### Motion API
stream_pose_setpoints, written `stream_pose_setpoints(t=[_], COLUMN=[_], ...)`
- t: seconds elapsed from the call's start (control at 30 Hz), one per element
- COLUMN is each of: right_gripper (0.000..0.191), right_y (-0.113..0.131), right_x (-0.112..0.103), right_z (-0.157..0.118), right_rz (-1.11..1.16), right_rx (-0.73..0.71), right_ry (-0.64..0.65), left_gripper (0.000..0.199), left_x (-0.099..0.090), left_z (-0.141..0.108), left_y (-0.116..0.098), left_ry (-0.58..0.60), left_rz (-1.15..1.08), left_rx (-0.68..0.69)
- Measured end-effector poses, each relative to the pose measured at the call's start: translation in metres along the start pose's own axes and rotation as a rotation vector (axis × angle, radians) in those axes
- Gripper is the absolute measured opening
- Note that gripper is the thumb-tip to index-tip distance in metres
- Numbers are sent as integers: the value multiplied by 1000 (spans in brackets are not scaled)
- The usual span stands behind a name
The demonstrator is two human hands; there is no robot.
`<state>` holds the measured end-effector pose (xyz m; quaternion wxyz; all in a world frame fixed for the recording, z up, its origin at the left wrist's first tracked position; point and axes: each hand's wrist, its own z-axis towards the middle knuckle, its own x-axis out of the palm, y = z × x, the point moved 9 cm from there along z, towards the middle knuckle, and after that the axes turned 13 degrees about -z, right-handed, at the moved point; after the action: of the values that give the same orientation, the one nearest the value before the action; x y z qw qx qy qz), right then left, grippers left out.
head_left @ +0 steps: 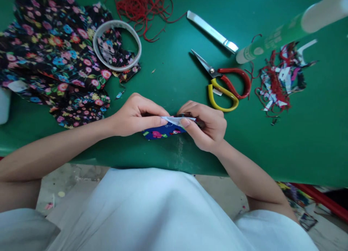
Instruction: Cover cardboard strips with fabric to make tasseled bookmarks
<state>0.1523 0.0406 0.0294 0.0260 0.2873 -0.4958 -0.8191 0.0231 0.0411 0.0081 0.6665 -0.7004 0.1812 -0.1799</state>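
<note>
Between my two hands is a small piece of blue printed fabric (157, 133) with pink and green figures and a pale folded edge along its top. My left hand (133, 115) pinches the left end of that edge between thumb and forefinger. At the other end, my right hand (208, 124) grips the fabric, its thumb pressed on the pale edge and its fingers curled behind. Some darker cloth shows by the right fingers, partly hidden. Scissors (212, 71) with one red and one yellow handle lie just beyond my right hand.
On the green table (174, 77) are black floral fabric (54, 44), a tape roll (95, 44), a tangle of red cord (141, 6) and a silver cutter-like tool (209, 30). At the right are a green-and-white bottle (274, 35) and a heap of scraps (282, 75).
</note>
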Motion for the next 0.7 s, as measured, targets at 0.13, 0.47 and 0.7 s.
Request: stream_pose_setpoints(t=[0.13,0.47,0.7], right_gripper=[6,4,4], right_y=[2,16,27], right_x=[-3,-1,-3], right_z=[-1,1,1], right_rz=[15,-8,-143], right_rx=[-31,-187,-283], right_ry=[-44,-39,-21], left_gripper=[26,20,20], left_x=[3,5,8], left_z=[2,1,5], left_y=[0,19,23], left_ry=[54,104,147], left_rz=[6,-243,-346], left_rx=[-13,-246,-343])
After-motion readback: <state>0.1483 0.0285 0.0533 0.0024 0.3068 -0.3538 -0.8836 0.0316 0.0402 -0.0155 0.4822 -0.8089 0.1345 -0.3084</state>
